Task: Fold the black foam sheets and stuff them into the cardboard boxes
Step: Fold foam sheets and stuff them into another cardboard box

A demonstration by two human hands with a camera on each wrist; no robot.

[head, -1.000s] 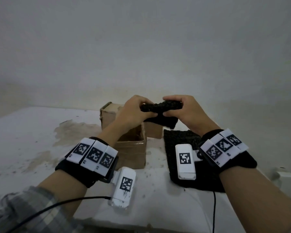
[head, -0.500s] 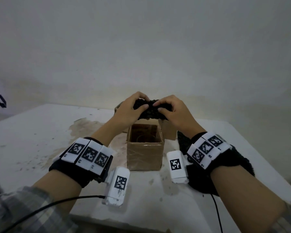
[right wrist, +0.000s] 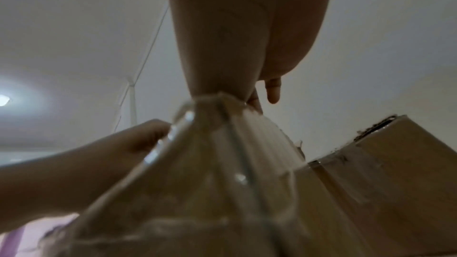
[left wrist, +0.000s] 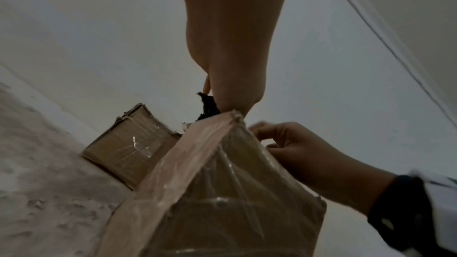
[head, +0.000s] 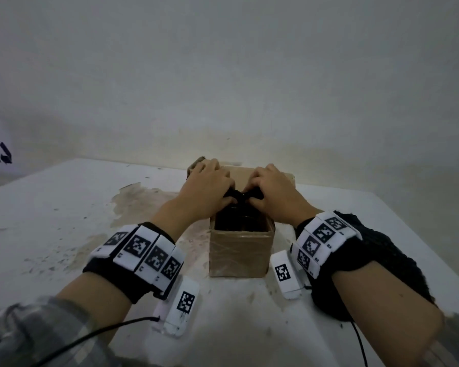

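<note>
A small open cardboard box (head: 240,254) wrapped in clear tape stands at the table's middle. A folded black foam sheet (head: 241,198) sits at its mouth, partly inside. My left hand (head: 210,185) and my right hand (head: 269,188) grip the foam from both sides, fingers curled into it over the opening. In the left wrist view the foam (left wrist: 207,106) shows as a dark tuft under my left fingers, above the box corner (left wrist: 222,173). In the right wrist view the box (right wrist: 210,173) fills the frame and the foam is hidden.
A second cardboard box (head: 236,172) stands just behind the first, mostly hidden by my hands; it also shows as a taped box (left wrist: 131,148) in the left wrist view. More black foam sheet (head: 366,250) lies on the white table (head: 51,207) under my right forearm.
Both hands have come down with the folded foam from above the box to its opening, and the foam now sits partly inside. The view has moved closer.
</note>
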